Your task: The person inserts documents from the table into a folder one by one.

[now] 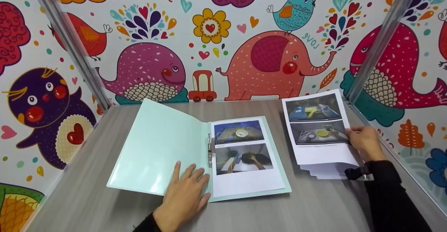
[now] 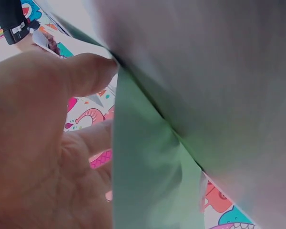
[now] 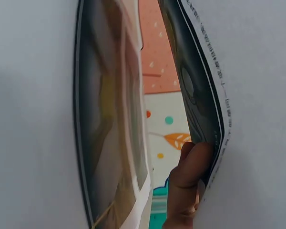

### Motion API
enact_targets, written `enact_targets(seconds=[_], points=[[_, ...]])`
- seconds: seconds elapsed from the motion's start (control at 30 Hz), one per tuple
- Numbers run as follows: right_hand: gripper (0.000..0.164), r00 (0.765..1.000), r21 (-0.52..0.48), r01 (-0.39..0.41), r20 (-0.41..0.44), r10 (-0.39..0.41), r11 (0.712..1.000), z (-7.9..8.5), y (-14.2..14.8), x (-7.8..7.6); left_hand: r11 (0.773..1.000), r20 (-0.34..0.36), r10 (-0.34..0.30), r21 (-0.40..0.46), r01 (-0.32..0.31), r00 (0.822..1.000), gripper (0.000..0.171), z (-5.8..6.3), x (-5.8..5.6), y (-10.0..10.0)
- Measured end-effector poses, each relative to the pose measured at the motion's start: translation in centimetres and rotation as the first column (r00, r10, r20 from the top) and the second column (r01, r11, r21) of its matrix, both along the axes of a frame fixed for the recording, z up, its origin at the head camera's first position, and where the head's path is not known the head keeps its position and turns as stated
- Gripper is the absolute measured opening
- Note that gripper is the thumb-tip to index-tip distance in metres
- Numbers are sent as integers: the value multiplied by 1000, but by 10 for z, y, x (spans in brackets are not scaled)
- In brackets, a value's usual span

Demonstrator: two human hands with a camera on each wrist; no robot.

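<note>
A pale green ring binder [image 1: 153, 144] lies opened out on the table, its metal clip [image 1: 210, 150] along the spine. On its right side is a sheet with two printed photos [image 1: 244, 183]. My left hand [image 1: 185, 193] rests with spread fingers on the lower part of the bare left cover, thumb close to the spine. In the left wrist view the thumb [image 2: 93, 71] is at the binder's edge [image 2: 148, 157]. To the right, my right hand [image 1: 368, 143] pinches the right edge of a printed sheet [image 1: 321, 153], raised over several other sheets [image 1: 326, 172].
The grey wood-grain table [image 1: 80, 176] is enclosed by panels with cartoon animals. Metal corner posts [image 1: 75, 50] stand at the back left and the back right. A black strap [image 1: 359, 172] is on the right wrist.
</note>
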State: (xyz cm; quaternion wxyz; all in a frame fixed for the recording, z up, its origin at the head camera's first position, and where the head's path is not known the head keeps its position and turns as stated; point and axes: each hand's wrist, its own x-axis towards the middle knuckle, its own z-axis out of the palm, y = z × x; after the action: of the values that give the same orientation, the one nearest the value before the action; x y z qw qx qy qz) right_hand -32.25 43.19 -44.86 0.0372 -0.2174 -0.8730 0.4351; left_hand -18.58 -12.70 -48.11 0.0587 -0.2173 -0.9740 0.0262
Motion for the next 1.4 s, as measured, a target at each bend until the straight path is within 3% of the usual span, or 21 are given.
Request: enact_targets(seconds=[0.23,0.63,1.0,1.4], points=[[61,999,-73,-38,32,40,997,6,-18,0,1000,-11,-1,-15,1,1000,50,-2,0,0],[55,992,-134,-114,31,119,984,12,-48,0,1000,-9,-2,0,2,1000,50,-2,0,0],[53,967,-139,-254,-27,253,957,6,-81,5,1000,-29,-7,-8,6,1000,50,-3,-1,-1],[37,937,-201,-341,-143,317,918,-8,-118,11,1000,-33,-6,-19,5,999,50,-4,-1,0]])
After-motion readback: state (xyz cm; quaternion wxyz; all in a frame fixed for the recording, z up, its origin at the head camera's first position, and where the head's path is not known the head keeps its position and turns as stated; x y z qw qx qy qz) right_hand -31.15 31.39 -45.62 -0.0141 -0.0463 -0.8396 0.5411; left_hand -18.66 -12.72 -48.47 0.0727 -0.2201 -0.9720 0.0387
